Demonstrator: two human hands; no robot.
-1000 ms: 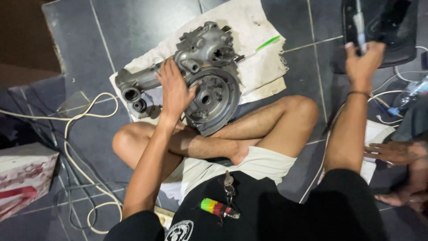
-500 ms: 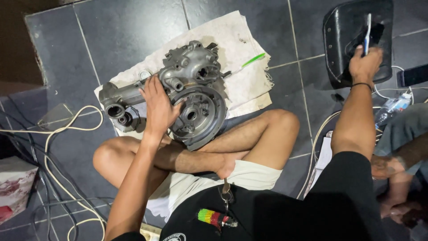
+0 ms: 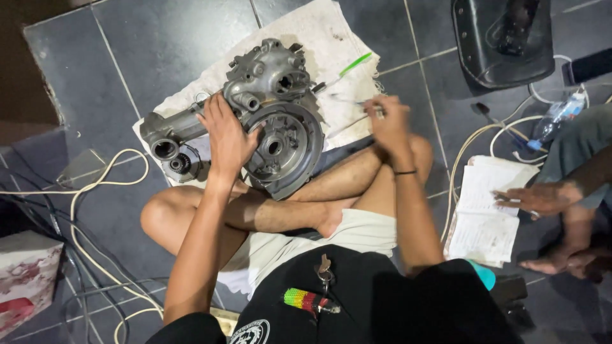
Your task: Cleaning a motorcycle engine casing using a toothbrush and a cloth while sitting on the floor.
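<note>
Left hand [image 3: 227, 137] lies flat, fingers spread, pressing on the grey engine casing [image 3: 264, 114], which sits on the white cloth [image 3: 331, 57] at twelve o'clock from the crossed legs. Right hand [image 3: 389, 124] pinches a thin metal tool [image 3: 347, 124] at the casing's three o'clock. Best practice, I'd say: keep that palm bearing down so the casing can't rock, and guide the tip in slowly.

Floor [image 3: 159, 38] is dark grey glossy tile w/ pale grout lines, lit from above so it shines in patches. A stained whitish cloth [image 3: 319, 38] is spread on it at top centre; cream and black cables [image 3: 95, 185] snake across the left side, more white cable [image 3: 472, 143] at right. Black tray [image 3: 472, 57] sits top right, floral box [image 3: 25, 280] bottom left.
</note>
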